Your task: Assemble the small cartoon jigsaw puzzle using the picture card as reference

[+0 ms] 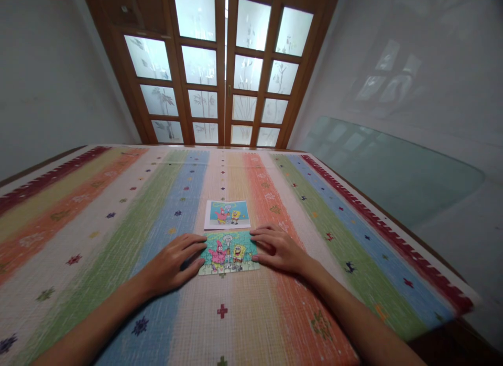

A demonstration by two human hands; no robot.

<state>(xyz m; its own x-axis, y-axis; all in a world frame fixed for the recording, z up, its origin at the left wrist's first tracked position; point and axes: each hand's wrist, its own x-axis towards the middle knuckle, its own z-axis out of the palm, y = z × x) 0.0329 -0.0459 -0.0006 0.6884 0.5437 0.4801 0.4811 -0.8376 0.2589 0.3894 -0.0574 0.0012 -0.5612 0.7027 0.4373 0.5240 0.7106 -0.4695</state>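
Observation:
A jigsaw puzzle (pixel 228 253) with cartoon figures on a teal ground lies flat on the cloth, its pieces joined into one rectangle. My left hand (pixel 177 261) rests at its left edge, fingers stretched out and tips touching the side. On the opposite side, my right hand (pixel 279 248) lies with its fingers apart, the tips at the puzzle's right edge. Just beyond the puzzle is a reference picture card (pixel 228 215) with the same cartoon scene and a white border. Neither hand grasps anything.
A striped tablecloth (pixel 157 198) with small woven motifs covers the table. Wooden doors (pixel 226 93) with frosted panes stand beyond the far edge. White walls flank the table, and a pale green glass-like panel (pixel 393 167) is at the right wall.

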